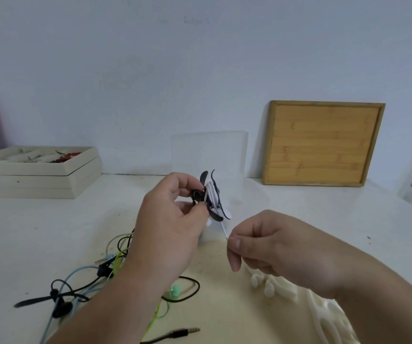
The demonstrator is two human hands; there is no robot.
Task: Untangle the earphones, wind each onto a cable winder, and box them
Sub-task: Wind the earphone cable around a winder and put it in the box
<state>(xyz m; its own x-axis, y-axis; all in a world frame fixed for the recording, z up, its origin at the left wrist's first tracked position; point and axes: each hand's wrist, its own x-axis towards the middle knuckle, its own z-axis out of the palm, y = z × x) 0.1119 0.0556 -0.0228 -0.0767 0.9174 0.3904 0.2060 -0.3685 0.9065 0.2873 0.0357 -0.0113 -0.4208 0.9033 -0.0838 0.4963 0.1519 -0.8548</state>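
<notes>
Over white table (51, 232), left hand's (167, 219) fingers (187, 181) pinch near-upright winder (212, 194); right hand's (274, 244) pinch white cable (224, 230).

Left hand (167, 219) pinches black cable winder (197, 194), white earphone cable (212, 193) wound round it. Right hand (269, 244) just below-right of winder, pinching the cable's loose end. Tangled earphones (96, 276) on table (26, 232) below-left of winder, jack plug (187, 331) further below. White winders (269, 284) below-right. Clear box (210, 150) right behind winder, wooden board (324, 145) behind-right, beige tray (38, 170) far left.
</notes>
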